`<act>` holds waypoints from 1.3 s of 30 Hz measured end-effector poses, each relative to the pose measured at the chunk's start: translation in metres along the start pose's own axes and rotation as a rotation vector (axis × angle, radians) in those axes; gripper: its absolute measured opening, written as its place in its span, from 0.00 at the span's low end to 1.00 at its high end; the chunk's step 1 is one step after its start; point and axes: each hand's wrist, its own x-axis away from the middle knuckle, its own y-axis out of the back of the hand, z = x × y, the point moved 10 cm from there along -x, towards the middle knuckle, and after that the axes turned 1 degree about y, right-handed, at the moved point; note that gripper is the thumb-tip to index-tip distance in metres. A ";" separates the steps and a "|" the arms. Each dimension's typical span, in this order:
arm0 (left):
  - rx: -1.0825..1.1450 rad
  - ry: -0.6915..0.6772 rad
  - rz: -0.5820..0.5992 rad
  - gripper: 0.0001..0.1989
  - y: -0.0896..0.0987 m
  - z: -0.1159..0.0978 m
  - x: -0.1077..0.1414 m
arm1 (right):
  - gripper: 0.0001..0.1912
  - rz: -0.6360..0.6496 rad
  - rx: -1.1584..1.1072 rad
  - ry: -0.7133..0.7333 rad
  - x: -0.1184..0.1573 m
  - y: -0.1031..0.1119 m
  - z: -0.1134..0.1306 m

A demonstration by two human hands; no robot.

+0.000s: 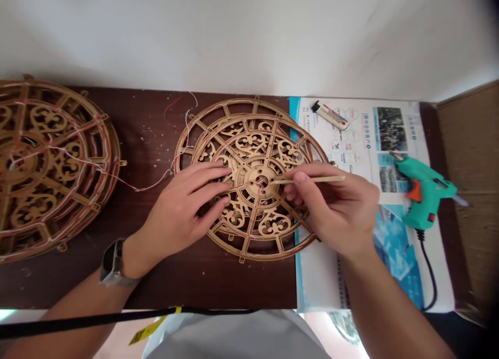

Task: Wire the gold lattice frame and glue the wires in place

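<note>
Two or more round openwork wooden panels (275,227) lie stacked in front of me, cut with scrolls and spokes around a hub. My left hand (187,208) rests on the panel's left side with its fingers stretched out. In a pinch, my right hand (335,203) holds a thin wooden stick (325,179). The stick's tip points left at the hub, close to its centre hole; whether it touches the wood I cannot tell. Thin red and white wires (255,208) run along the panel from the hub, and loose wire ends curl out at its upper left.
Another stack of wired round panels (58,229) lies at the left, joined by a wire (144,189). On a printed sheet (319,291) at the right are a glue tube (330,115) and a green glue gun (423,184) with a black cord. A white wall (234,36) stands behind.
</note>
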 end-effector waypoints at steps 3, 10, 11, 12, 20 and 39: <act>-0.001 0.007 0.009 0.15 -0.001 0.000 0.001 | 0.07 0.027 0.028 0.020 0.000 -0.006 -0.001; -0.014 0.012 0.003 0.12 0.000 -0.001 0.001 | 0.06 0.074 0.107 0.098 0.000 -0.017 0.007; -0.014 0.011 0.003 0.12 0.000 -0.002 0.001 | 0.06 0.080 0.113 0.108 0.000 -0.018 0.008; -0.014 0.010 0.002 0.12 0.000 -0.002 0.001 | 0.05 0.087 0.120 0.116 0.001 -0.019 0.009; -0.008 0.028 0.020 0.12 -0.002 0.001 0.002 | 0.05 0.107 0.211 0.151 0.000 -0.024 0.012; 0.016 -0.063 -0.020 0.11 0.001 -0.005 0.001 | 0.09 0.053 0.172 0.152 0.001 -0.022 0.008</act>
